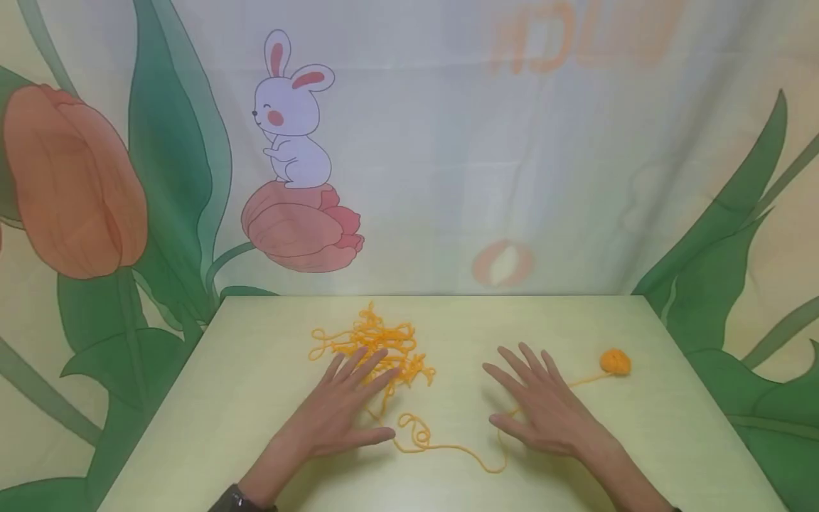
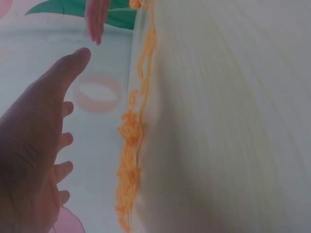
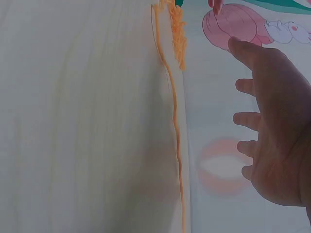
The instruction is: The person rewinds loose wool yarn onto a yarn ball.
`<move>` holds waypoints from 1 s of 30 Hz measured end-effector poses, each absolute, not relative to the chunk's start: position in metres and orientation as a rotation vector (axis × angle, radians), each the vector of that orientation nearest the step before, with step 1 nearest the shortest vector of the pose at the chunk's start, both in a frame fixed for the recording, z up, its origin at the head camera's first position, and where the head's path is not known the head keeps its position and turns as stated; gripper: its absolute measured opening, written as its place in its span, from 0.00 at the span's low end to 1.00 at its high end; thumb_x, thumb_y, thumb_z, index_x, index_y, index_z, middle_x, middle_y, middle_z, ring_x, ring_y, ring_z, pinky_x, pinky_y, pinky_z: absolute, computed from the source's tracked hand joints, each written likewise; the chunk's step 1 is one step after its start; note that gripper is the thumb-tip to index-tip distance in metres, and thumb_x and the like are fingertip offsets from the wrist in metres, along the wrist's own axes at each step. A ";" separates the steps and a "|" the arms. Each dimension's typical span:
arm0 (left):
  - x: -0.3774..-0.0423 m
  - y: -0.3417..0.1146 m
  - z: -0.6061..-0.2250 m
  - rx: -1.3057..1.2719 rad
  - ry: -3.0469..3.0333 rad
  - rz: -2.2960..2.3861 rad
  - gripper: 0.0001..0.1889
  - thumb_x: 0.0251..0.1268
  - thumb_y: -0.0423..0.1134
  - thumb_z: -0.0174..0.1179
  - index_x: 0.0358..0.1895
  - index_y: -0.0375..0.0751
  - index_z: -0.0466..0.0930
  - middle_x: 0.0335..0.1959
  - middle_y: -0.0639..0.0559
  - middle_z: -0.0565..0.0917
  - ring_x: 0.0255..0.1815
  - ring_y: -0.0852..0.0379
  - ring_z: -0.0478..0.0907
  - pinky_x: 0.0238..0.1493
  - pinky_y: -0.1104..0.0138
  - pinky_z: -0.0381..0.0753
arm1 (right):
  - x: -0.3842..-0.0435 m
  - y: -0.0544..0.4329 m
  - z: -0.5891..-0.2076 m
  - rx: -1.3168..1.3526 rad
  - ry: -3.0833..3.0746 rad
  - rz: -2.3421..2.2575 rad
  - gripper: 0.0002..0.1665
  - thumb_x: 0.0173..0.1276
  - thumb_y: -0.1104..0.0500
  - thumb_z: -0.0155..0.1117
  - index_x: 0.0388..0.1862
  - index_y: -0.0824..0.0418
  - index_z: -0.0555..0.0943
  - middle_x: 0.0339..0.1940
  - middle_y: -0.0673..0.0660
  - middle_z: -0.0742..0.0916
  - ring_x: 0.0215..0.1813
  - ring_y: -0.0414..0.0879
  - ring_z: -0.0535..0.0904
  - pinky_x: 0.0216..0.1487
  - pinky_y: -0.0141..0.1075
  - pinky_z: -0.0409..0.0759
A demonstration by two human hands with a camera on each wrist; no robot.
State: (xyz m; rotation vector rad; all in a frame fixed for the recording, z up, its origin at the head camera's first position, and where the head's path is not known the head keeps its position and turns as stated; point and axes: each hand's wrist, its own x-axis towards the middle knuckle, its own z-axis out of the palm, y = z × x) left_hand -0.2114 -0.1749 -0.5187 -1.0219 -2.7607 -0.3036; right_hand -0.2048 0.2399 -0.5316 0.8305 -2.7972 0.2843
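Note:
A loose tangle of orange yarn (image 1: 384, 338) lies on the left half of the table. My left hand (image 1: 342, 409) hovers palm down over its near edge, fingers spread and holding nothing. From the tangle a single strand (image 1: 457, 447) loops across the table and passes under my right hand (image 1: 544, 412). That hand is likewise spread above the tabletop, with nothing in it. The strand ends at a small wound ball of orange yarn (image 1: 616, 362) on the right. Both wrist views show a gap between hand and table; the left wrist view has the tangle (image 2: 129, 170) beyond the hand.
The pale table (image 1: 256, 355) has its far edge against a hanging cloth (image 1: 422, 178) printed with tulips and a rabbit. A dark band (image 1: 238, 500) is on the left wrist.

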 end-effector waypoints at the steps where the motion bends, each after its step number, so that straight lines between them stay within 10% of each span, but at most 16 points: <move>1: -0.213 -0.171 -0.519 -1.034 -2.757 -0.314 0.49 0.72 0.76 0.64 0.91 0.61 0.64 0.95 0.47 0.60 0.95 0.33 0.56 0.91 0.28 0.59 | -0.204 0.243 -0.532 0.818 -2.801 0.290 0.48 0.80 0.30 0.68 0.92 0.42 0.66 0.94 0.57 0.67 0.95 0.69 0.57 0.92 0.75 0.53; 30: -0.263 0.027 -0.522 -1.413 -2.777 -0.297 0.43 0.81 0.75 0.56 0.91 0.66 0.60 0.93 0.53 0.64 0.95 0.41 0.60 0.93 0.38 0.64 | -0.203 0.388 -0.524 0.378 -2.923 0.471 0.42 0.82 0.45 0.72 0.88 0.54 0.69 0.90 0.74 0.68 0.89 0.84 0.56 0.83 0.84 0.54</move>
